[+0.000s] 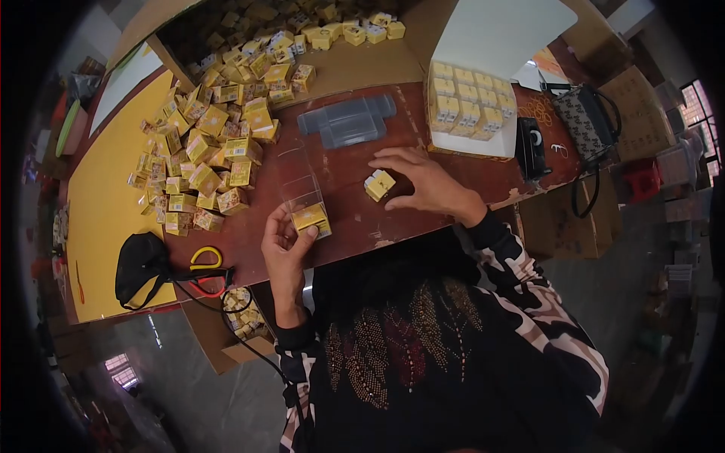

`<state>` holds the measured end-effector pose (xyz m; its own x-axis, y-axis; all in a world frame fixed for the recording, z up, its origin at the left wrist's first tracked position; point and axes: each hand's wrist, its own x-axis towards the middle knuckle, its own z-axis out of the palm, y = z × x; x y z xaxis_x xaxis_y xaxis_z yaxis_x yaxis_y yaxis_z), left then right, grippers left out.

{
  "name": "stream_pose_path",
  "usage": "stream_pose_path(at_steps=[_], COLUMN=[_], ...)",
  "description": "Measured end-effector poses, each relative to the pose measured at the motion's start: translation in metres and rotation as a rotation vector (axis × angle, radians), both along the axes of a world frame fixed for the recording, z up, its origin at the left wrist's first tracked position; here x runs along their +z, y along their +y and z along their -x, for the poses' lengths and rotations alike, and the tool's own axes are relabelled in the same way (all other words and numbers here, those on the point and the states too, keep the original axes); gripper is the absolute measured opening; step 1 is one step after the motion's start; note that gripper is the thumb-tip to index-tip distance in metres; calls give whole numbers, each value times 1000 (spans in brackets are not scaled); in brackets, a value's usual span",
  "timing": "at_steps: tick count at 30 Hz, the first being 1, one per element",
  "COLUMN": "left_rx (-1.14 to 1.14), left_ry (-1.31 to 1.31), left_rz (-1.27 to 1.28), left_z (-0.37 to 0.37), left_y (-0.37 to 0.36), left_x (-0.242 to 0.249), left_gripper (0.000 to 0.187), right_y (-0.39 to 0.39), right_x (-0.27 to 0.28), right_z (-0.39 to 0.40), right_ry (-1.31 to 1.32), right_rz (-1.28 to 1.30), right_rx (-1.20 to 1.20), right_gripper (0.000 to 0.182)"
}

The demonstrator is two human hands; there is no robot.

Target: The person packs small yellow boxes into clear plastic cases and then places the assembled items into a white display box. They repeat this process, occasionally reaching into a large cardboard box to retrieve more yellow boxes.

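My left hand (285, 245) is closed on a clear plastic box (301, 181), long and divided into sections. One small yellow printed box (311, 217) sits at its near end, under my thumb. On the right, my right hand (427, 183) has thumb and fingers spread around another small yellow and white box (378, 185) on the red-brown table; a gap shows between the fingertips and it. Beyond my hands lies a flat clear plastic tray (347, 122). To the left is a large pile of small yellow boxes (204, 147).
An open carton (472, 143) holds rows of yellow boxes at the right back. Beside it are a black case (533, 147) and a patterned bag (587, 121). Yellow-and-red-handled scissors (206, 259) and a black pouch (142, 268) lie front left. Below stands a box of small pieces (219, 332).
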<state>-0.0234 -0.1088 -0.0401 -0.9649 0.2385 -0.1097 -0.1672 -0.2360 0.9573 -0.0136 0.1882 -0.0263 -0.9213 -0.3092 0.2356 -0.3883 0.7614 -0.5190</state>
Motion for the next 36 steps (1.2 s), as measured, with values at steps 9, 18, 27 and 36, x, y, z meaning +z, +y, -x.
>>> stream_pose_path(at_steps=[9,18,27,36], left_rx=[-58,-145,-122,-131], left_ry=[0,26,58,169], left_rz=[12,-9,-63,-118], left_z=[-2,-9,-14,-26], left_y=[11,29,37,49], left_x=[1,11,18,44], left_gripper=[54,53,62,77], right_y=[-12,-45,-48,-60], right_x=[29,60,64,20], right_z=[14,20,9,-18], right_ry=[62,274,153,-202], right_rz=[389,316,336,968], right_rx=[81,17,28,97], right_gripper=[40,32,58,62])
